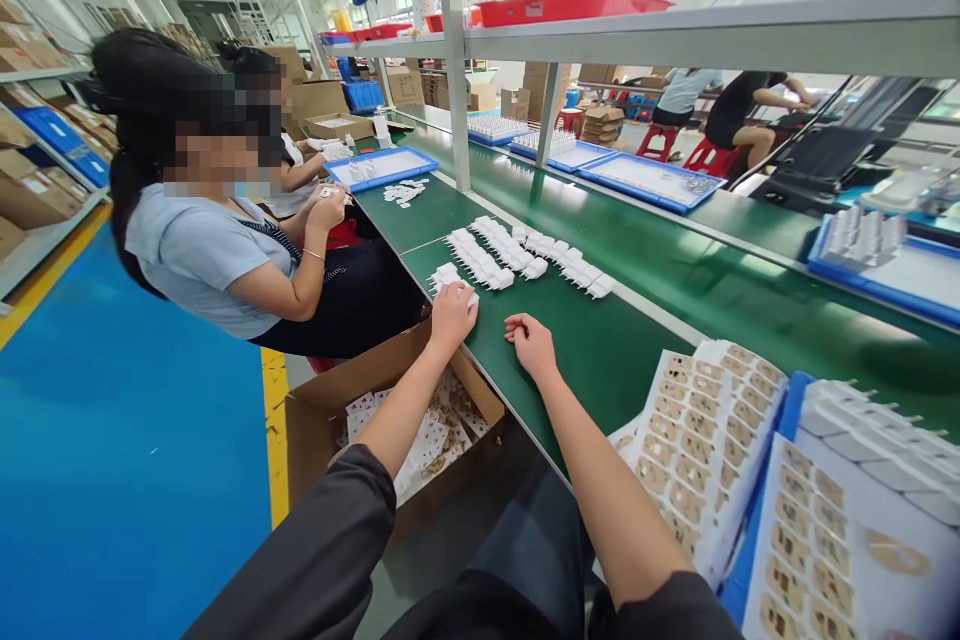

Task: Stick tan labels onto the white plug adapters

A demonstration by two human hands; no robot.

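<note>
My left hand is at the near end of the rows of white plastic pieces, its fingers closed over one white plastic piece that shows at the fingertips. Thin prongs stick out from the pieces in the rows just beyond it. Another line of the same white pieces lies farther right on the green tabletop. Close to the table's near edge, my right hand rests with its fingers curled in, and nothing shows in them.
Below my left arm stands an open cardboard box with used sheets. Sticker sheets and a blue tray lie to my right. A co-worker sits at the left, near another blue tray. An overhead shelf spans the table.
</note>
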